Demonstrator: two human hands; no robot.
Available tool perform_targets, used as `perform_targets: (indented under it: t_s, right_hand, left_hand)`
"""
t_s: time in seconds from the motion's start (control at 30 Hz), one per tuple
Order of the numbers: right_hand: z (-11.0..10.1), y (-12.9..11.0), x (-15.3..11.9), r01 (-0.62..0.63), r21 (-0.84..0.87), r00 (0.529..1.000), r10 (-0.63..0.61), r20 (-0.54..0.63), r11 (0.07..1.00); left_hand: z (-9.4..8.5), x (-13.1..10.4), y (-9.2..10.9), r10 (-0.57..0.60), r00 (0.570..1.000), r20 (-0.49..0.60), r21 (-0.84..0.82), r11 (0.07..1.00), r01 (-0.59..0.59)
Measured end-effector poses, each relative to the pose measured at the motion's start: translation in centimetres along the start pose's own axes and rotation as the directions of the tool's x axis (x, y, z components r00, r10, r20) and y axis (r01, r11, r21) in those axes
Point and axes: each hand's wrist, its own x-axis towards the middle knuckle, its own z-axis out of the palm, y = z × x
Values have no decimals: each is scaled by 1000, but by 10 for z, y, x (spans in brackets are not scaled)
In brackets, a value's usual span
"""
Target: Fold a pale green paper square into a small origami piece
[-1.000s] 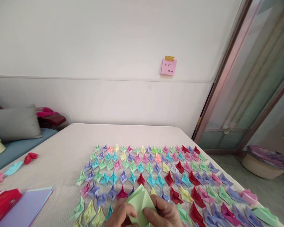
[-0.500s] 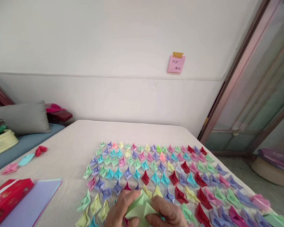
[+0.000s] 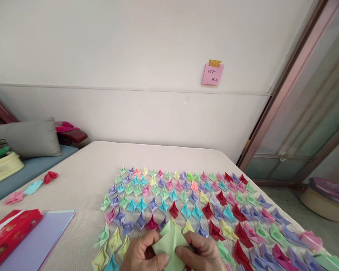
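Note:
A light green folded paper (image 3: 172, 242) is held upright at the bottom centre, pinched on both sides. My left hand (image 3: 145, 253) grips its left side, the thumb lying across the front. On the right side, my right hand (image 3: 203, 253) pinches it with thumb and fingers. Around and beyond both hands, many small folded paper boats (image 3: 153, 204) in green, blue, purple, pink, yellow and red stand in rows on the pale table cover (image 3: 81, 180). The paper's lower end runs out of view.
On the left lie a red packet (image 3: 14, 235), purple paper sheets (image 3: 45, 233) and three crumpled-looking paper pieces (image 3: 34, 187). Beyond are a grey cushion (image 3: 36, 137) and a wall with a pink note (image 3: 212, 74). A bin (image 3: 327, 199) stands right.
The green paper now shows a flatter front face with a central crease. My thumbs have moved up onto its front. The view has shifted slightly.

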Motion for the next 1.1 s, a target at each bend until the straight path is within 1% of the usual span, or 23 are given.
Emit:
perform_targets:
  t_s: [0.07, 0.1, 0.17, 0.23, 0.33, 0.43, 0.53, 0.7, 0.8, 0.9, 1.1]
  right_hand:
    - [1, 2, 2, -64, 31, 998, 64, -1, 997]
    - [1, 2, 3, -89, 48, 996, 89, 2, 995]
    - [1, 1, 4, -110, 66, 994, 109, 10, 992]
    - [-1, -1, 5, -104, 58, 995, 103, 14, 993]
    - [-2, -5, 4, -94, 28, 996, 93, 10, 995]
    - [-1, -6, 3, -83, 9, 996, 83, -8, 996]
    - [2, -5, 3, -70, -2, 997, 70, -27, 998]
    - [5, -10, 1, -71, -7, 996, 71, -46, 997]
    - [6, -15, -1, -85, 25, 995, 86, -57, 996]
    - [7, -19, -3, -104, 72, 991, 110, -78, 992]
    - [6, -14, -3, -102, 196, 982, 130, -140, 975]
  left_hand:
    - [3, 1, 5, -51, 997, -50, -17, 999, 50]
    - [4, 1, 7, -53, 996, -72, -16, 999, 51]
    - [3, 1, 11, -42, 996, -80, -35, 999, 39]
    - [2, 1, 14, -33, 997, -70, -53, 998, 29]
    - [1, -1, 16, -31, 998, -62, -35, 999, 29]
    - [1, 0, 15, -28, 996, -87, -34, 999, 25]
    - [1, 1, 11, -34, 994, -105, -91, 996, 25]
    - [4, -1, 14, -57, 985, -161, -61, 997, 48]
    - [7, -3, 20, -47, 987, -155, -41, 998, 41]
    - [7, -4, 23, -34, 986, -162, 13, 999, 37]
    - [6, -6, 24, -25, 985, -168, 44, 999, 33]
